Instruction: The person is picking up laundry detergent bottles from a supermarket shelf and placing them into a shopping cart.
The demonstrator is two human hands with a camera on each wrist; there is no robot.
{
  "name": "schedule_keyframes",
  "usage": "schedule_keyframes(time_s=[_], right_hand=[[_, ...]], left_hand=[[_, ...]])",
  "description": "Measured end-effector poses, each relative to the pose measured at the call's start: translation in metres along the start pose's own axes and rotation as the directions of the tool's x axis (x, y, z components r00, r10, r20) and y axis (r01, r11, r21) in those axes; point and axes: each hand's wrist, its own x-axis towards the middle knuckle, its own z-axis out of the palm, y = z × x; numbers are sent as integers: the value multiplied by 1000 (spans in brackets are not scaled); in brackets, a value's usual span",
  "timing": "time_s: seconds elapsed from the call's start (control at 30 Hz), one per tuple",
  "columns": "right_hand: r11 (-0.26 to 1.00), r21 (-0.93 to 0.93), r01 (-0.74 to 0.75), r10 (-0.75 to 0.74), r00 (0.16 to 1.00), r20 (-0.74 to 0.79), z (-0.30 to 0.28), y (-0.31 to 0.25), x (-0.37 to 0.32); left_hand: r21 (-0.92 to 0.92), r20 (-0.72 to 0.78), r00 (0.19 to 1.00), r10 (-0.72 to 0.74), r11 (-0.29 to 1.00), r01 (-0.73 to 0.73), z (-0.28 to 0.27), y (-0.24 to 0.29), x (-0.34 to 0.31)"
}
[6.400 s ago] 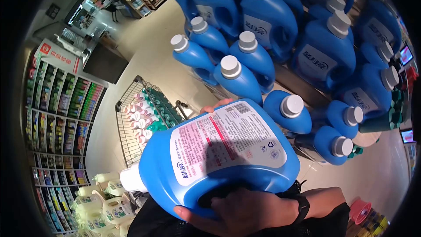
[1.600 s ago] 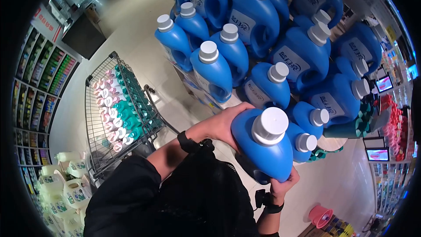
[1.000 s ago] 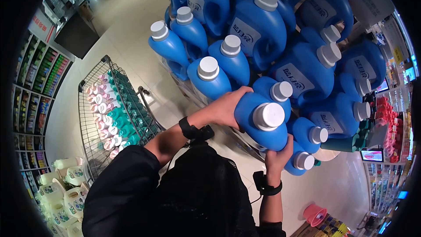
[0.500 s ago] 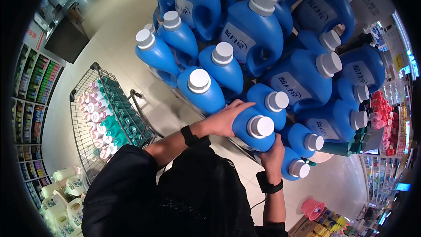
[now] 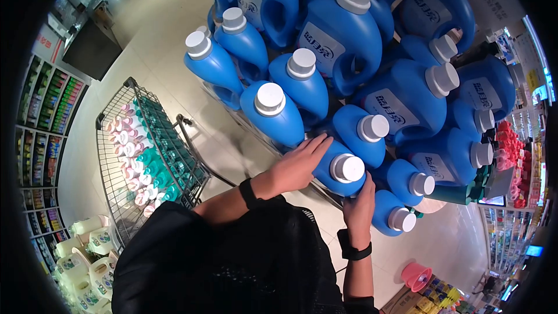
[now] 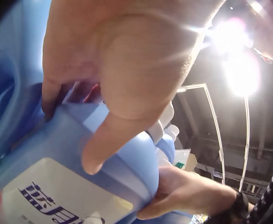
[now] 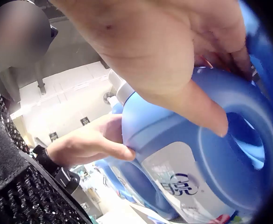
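Observation:
A blue laundry detergent bottle (image 5: 337, 175) with a white cap stands upright at the near edge of the display, in line with its neighbours. My left hand (image 5: 295, 164) holds its left side; in the left wrist view the thumb lies in front and the fingertips go behind. On the other side my right hand (image 5: 359, 208) grips it. The right wrist view shows that thumb (image 7: 209, 114) beside the handle opening and the fingers over the back edge. A white label (image 6: 57, 196) with dark lettering faces my body.
Several matching blue bottles (image 5: 392, 104) crowd behind and on both sides. A wire shopping cart (image 5: 157, 151) with pink and green bottles stands at left. Pale jugs (image 5: 87, 273) sit at lower left, and a pink bucket (image 5: 416, 276) at lower right.
Several seconds ago the bottle lay tilted, its back label up. It has since been turned upright and moved down and forward among the others. In the last half second it barely moves.

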Motion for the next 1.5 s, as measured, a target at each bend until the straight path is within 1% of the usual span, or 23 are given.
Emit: schedule_keyframes(time_s=[0.07,0.13,0.2,0.23,0.27,0.3,0.37,0.4,0.47,0.53,0.6,0.63,0.7,0.73,0.8,0.9,0.93,1.0,1.13,1.23,1.3,1.4,1.5], right_hand=[[999,5,54,-52,986,-160,6,3,-13],[979,127,158,-102,925,-366,7,3,-26],[958,194,210,-108,895,-432,9,7,-47],[956,203,213,-106,893,-437,8,8,-54],[923,329,197,-110,958,-264,6,7,-61],[881,447,156,-131,988,-86,4,3,-65],[831,528,174,-224,974,32,1,-29,-53],[816,540,204,-296,951,88,0,-44,-44],[804,542,243,-364,923,126,9,-67,-28],[818,509,268,-401,900,169,17,-85,-6],[827,496,265,-396,900,179,32,-104,18],[831,492,258,-387,905,178,43,-111,29],[877,342,336,-386,918,87,70,-119,46],[881,339,329,-378,922,88,85,-119,48],[916,365,165,-187,982,24,109,-123,52],[947,299,120,-110,993,-51,123,-127,56],[949,295,113,-105,994,-44,125,-126,60],[947,320,-20,13,1000,21,126,-123,71],[942,331,-50,40,998,39,123,-124,79],[924,383,-3,-3,1000,14,122,-126,83],[904,426,-28,-6,997,79,121,-125,84],[885,464,41,-49,999,3,124,-125,78],[860,503,91,-63,995,-73,131,-122,74]], left_hand=[[-18,-16,1000,-5,1000,5,-16,-3,-12],[-182,173,977,-123,971,154,-43,-15,-24],[-64,192,937,-292,949,309,-60,-37,-41],[-60,187,902,-389,912,406,-74,-48,-49],[-56,184,858,-480,866,497,-87,-59,-56],[-44,186,858,-478,869,494,-96,-69,-61],[-97,-57,777,-627,778,620,-108,-91,-70],[-87,-51,782,-621,783,616,-107,-106,-73],[-342,-181,845,-504,838,426,-102,-134,-77],[-399,-114,874,-472,828,395,-103,-136,-65],[-506,-149,916,-372,824,253,-92,-141,-56],[-509,-140,919,-369,823,253,-89,-146,-51],[-540,-118,936,-331,813,219,-83,-157,-42],[-543,-111,938,-329,810,220,-81,-167,-38],[-646,-98,958,-269,749,144,-78,-181,-32],[-690,-56,967,-251,709,144,-75,-189,-24],[-696,-50,966,-255,702,149,-76,-190,-22],[-594,49,963,-265,768,242,-83,-187,-19],[-595,15,970,-242,777,203,-87,-179,-17],[-609,16,969,-247,766,205,-90,-181,-14],[-662,26,957,-289,713,233,-92,-181,-15],[-634,25,961,-274,739,227,-93,-186,-17],[-668,39,956,-292,704,243,-98,-179,-18]])
